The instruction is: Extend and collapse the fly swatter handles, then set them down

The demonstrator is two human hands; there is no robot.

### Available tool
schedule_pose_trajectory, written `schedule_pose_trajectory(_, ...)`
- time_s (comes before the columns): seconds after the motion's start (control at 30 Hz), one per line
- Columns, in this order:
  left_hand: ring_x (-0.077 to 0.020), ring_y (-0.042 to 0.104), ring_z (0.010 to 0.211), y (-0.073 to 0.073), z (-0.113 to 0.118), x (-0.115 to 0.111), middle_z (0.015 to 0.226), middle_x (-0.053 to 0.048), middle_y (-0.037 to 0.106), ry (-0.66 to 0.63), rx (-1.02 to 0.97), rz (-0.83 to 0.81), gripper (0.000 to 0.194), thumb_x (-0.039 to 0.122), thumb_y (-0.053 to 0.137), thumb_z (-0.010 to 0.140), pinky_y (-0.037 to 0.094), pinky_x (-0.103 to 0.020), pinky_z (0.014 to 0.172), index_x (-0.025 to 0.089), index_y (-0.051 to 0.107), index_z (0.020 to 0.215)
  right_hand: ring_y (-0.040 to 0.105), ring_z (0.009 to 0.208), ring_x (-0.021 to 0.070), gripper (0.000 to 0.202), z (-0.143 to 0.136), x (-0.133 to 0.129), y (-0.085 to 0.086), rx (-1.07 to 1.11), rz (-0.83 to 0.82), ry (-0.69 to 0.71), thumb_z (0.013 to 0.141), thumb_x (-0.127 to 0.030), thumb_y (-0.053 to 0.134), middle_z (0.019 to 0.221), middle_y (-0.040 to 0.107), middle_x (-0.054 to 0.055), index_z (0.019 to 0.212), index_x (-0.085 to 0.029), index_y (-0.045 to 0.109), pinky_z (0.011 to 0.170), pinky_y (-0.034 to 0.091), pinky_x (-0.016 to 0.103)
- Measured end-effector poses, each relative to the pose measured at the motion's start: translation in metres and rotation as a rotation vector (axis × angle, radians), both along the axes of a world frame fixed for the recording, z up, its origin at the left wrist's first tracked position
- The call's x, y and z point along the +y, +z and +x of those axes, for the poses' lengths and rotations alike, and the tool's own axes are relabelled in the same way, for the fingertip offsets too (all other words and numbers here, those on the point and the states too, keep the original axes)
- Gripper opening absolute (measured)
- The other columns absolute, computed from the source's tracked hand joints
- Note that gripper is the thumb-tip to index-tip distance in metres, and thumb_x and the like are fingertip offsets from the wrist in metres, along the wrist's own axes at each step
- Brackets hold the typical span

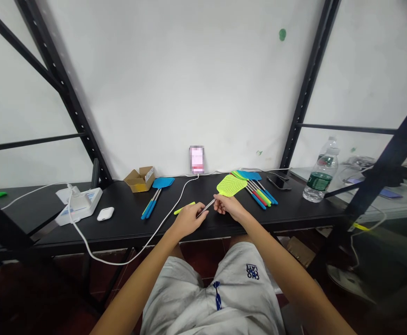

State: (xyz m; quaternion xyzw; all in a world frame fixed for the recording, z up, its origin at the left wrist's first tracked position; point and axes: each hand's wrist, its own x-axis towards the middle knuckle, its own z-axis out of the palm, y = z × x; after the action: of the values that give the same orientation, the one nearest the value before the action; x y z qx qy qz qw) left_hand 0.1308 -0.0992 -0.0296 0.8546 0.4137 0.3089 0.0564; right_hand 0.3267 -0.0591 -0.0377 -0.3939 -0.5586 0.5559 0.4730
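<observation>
A yellow-green fly swatter (pixel 232 185) with a perforated head is between my hands, low over the black shelf top. Its thin metal shaft slants down to the left. My right hand (pixel 226 204) pinches it just below the head. Closed around the lower shaft is my left hand (pixel 190 217). A yellow-green handle (pixel 184 208) shows just behind the left fingers; whether it joins this shaft I cannot tell. To the right lies a group of fly swatters (pixel 258 193) with blue, red and yellow-green handles. Several blue-headed swatters (pixel 157 194) lie to the left.
An open cardboard box (pixel 139 179) stands at the back left. A phone (pixel 197 159) leans on the wall, its white cable (pixel 165 218) crossing the shelf. Left are a power strip (pixel 81 204) and earbud case (pixel 105 213); right, a dark phone (pixel 279 182) and water bottles (pixel 320 179).
</observation>
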Motion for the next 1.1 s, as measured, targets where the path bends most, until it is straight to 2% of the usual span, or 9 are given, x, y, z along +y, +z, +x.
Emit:
schedule_pose_trajectory(0.07,-0.0153,0.05,0.061,0.0,0.0,0.002,0.063,0.0,0.053,0.009,0.027,-0.023,0.028,0.038,0.042,0.094,0.03,-0.026,0.059,0.02,0.057,0.076,0.049,0.039,0.0091,0.039,0.001,0.002,0.0,0.036,-0.013,-0.042,0.079,-0.049,0.059,0.052,0.06,0.003,0.061,-0.015,0.057,0.035,0.031,0.019)
schedule_pose_trajectory(0.27,-0.0153,0.048,0.058,-0.001,0.0,0.006,0.059,0.001,0.05,0.011,0.014,-0.056,0.029,0.035,0.042,0.093,0.027,-0.027,0.059,0.021,0.053,0.07,0.044,0.036,0.0092,0.031,0.01,0.011,-0.001,0.203,0.006,-0.364,0.077,-0.045,0.061,0.05,0.055,0.001,0.067,-0.017,0.053,0.033,0.028,0.021)
schedule_pose_trajectory(0.5,-0.014,0.043,0.057,-0.002,-0.001,0.008,0.058,0.002,0.046,-0.031,-0.019,-0.067,0.033,0.037,0.039,0.094,0.026,-0.027,0.058,0.02,0.045,0.066,0.047,0.04,0.0101,0.024,0.015,0.014,-0.002,0.27,0.043,-0.443,0.071,-0.036,0.068,0.056,0.057,0.001,0.073,-0.018,0.052,0.033,0.027,0.022)
schedule_pose_trajectory(0.67,-0.0121,0.039,0.056,-0.001,-0.004,0.01,0.056,0.004,0.042,-0.051,-0.103,-0.159,0.036,0.042,0.044,0.09,0.028,-0.025,0.056,0.019,0.046,0.062,0.048,0.04,0.0102,0.026,0.014,0.013,-0.001,0.279,0.033,-0.376,0.071,-0.037,0.068,0.055,0.058,0.0,0.079,-0.017,0.054,0.035,0.029,0.021)
schedule_pose_trajectory(0.8,-0.0102,0.043,0.053,0.001,-0.009,0.013,0.057,0.004,0.046,-0.136,-0.243,-0.416,0.035,0.047,0.047,0.088,0.032,-0.022,0.052,0.017,0.055,0.073,0.047,0.04,0.0092,0.028,0.01,0.011,-0.003,0.247,0.062,-0.242,0.075,-0.042,0.065,0.055,0.06,0.002,0.077,-0.015,0.055,0.036,0.028,0.021)
schedule_pose_trajectory(0.9,-0.0085,0.041,0.046,0.002,-0.012,0.015,0.053,0.005,0.047,-0.193,-0.286,-0.582,0.035,0.048,0.049,0.087,0.03,-0.02,0.045,0.015,0.058,0.085,0.046,0.04,0.0085,0.031,0.008,0.01,-0.004,0.212,0.068,-0.161,0.077,-0.045,0.064,0.052,0.057,0.0,0.072,-0.016,0.054,0.037,0.028,0.02)
schedule_pose_trajectory(1.1,-0.0057,0.036,0.039,-0.003,-0.014,0.018,0.052,0.006,0.049,-0.239,-0.36,-0.631,0.033,0.047,0.048,0.089,0.027,-0.017,0.04,0.015,0.058,0.088,0.05,0.043,0.0079,0.039,-0.004,0.002,-0.007,0.047,0.049,0.025,0.083,-0.05,0.058,0.055,0.058,0.001,0.071,-0.013,0.061,0.039,0.03,0.019)
